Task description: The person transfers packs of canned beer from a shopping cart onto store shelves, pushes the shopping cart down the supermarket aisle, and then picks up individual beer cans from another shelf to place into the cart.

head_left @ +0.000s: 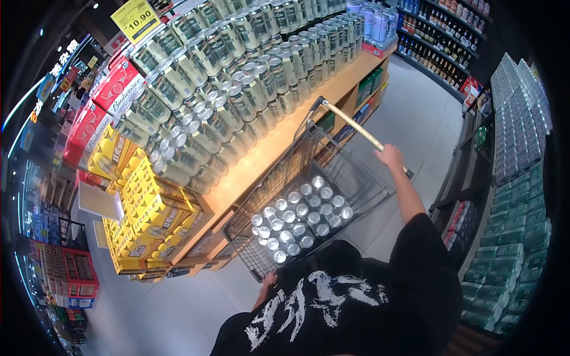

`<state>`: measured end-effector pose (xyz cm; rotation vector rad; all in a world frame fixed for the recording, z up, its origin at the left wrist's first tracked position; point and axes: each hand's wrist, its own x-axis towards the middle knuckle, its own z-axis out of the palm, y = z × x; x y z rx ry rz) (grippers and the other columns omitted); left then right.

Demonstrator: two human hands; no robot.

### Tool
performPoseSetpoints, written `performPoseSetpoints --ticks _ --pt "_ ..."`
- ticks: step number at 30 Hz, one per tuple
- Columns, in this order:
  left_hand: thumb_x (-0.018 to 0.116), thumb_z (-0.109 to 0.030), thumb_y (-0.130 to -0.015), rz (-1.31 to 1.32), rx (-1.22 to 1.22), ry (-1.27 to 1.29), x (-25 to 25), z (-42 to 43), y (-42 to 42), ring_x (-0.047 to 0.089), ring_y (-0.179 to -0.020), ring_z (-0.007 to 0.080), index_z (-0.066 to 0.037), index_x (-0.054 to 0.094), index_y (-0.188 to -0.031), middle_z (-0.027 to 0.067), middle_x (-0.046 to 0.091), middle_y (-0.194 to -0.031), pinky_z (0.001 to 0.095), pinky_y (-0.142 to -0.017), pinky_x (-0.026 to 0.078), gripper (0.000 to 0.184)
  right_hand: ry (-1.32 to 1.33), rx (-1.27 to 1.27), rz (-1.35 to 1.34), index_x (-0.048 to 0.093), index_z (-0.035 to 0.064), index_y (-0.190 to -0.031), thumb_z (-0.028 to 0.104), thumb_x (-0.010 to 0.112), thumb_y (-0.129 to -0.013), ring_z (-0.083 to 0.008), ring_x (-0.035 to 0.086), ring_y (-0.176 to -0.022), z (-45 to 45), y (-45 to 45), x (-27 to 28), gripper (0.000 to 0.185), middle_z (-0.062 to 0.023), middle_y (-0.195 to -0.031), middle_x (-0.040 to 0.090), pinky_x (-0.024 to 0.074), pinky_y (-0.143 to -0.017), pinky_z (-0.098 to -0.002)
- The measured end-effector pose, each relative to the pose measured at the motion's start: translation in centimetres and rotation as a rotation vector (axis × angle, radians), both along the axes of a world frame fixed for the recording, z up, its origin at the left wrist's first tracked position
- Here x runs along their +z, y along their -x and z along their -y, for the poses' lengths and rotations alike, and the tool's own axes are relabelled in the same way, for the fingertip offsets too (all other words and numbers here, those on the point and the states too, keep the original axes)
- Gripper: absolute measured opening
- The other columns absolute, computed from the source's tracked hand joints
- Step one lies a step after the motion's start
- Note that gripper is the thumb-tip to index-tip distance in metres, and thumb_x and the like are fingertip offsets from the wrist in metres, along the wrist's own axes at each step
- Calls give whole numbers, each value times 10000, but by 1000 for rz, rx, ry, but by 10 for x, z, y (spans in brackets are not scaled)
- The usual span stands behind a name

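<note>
A dark wire shopping cart [284, 172] stands beside the wooden display shelf, with several silver-topped cans [301, 210] upright in its basket. My right hand [389, 156] is closed around the cart's pale handle bar [356, 126]. Low at the basket's near corner, my left hand [270, 279] touches the wire rim; its fingers are curled there, partly hidden by the rim. Tall stacks of pale green-gold cans [228, 95] rise on the wooden shelf [252, 161] beyond the cart.
Yellow boxes [148, 213] and red Budweiser cartons [119, 83] are stacked on the left, near a yellow price sign [136, 21]. Bottle shelves [436, 44] stand at the back. Wrapped green packs [504, 255] line the right side. Grey floor tiles [409, 107] run between.
</note>
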<state>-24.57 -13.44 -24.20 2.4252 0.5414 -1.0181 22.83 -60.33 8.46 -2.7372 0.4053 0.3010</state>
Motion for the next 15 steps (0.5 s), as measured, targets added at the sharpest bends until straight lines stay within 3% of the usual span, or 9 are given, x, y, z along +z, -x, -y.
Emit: performPoseSetpoints --ticks 2,4,5,7,9,13,15 --pt "451 -584 -897 0 110 232 8 0 -5 568 -1183 291 -239 584 -1287 111 639 -1218 392 -1026 401 537 -279 5 -242 695 31 -972 425 662 -832 -302 680 -924 17 -14 4 419 -169 -943 703 524 -848 -435" --pt "433 -638 -902 103 168 459 13 -3 -12 523 -1254 275 -240 589 -1299 100 611 -1288 363 -1052 385 583 -222 53 -220 705 32 -976 443 658 -830 -318 673 -955 21 -15 9 439 -184 -973 701 525 -839 -440" --pt "422 -646 -908 42 132 371 -6 -8 -17 532 -1242 295 -230 597 -1290 119 615 -1277 363 -1048 393 591 -195 74 -207 710 32 -978 452 656 -828 -326 670 -970 21 -13 8 449 -191 -989 700 526 -834 -442" --pt "432 -647 -905 -38 176 218 16 5 -25 544 -1224 312 -178 594 -1292 145 612 -1273 380 -1040 403 629 -79 111 74 705 42 -1039 428 649 -833 -355 658 -991 26 -9 -18 442 -206 -1026 691 523 -835 -450" --pt "469 -636 -897 -18 146 125 37 18 -27 549 -1217 324 -120 589 -1289 179 602 -1274 382 -1037 407 659 -67 98 109 702 45 -1053 413 646 -834 -366 654 -989 26 -2 -16 432 -211 -1028 688 520 -845 -451" --pt "647 -580 -821 51 -23 -113 81 39 -32 588 -1160 336 -105 598 -1255 193 629 -1213 442 -953 473 645 -104 111 92 706 44 -1043 380 645 -833 -383 645 -993 33 8 -16 401 -221 -1040 680 513 -865 -455" --pt "674 -499 -832 44 15 -160 99 53 -36 591 -1145 331 -162 628 -1228 147 654 -1180 416 -951 476 521 -110 137 104 708 31 -1019 369 645 -836 -392 653 -948 40 17 -17 389 -230 -987 685 522 -831 -461"
